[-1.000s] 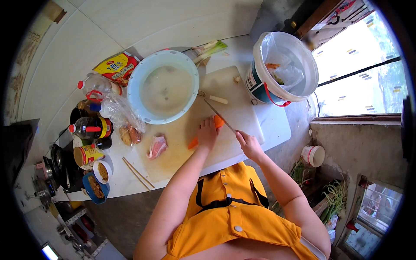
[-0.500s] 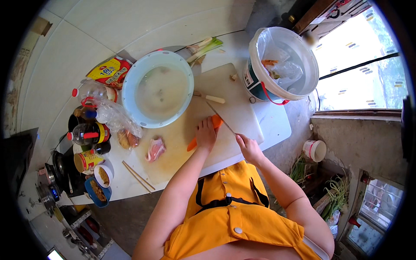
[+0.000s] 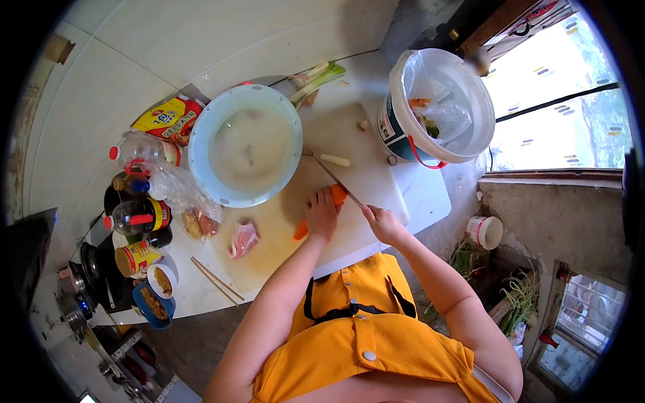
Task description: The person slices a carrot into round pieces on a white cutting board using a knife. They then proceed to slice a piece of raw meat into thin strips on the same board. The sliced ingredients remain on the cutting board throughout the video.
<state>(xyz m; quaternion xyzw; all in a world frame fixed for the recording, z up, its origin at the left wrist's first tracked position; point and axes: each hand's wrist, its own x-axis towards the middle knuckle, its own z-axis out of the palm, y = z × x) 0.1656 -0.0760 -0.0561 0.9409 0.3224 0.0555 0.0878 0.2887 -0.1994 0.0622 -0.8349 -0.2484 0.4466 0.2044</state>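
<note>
Some carrot (image 3: 338,195), partly hidden, left hand (image 3: 321,213) on top

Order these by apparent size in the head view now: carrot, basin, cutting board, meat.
1. Cutting board
2. Basin
3. Meat and carrot: unranked; the left hand hides part of the carrot.

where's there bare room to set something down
Free: the cutting board between meat and carrot, and right of the knife; the counter right of the board, below the bucket. Crowded: left of the basin, among bottles.
</note>
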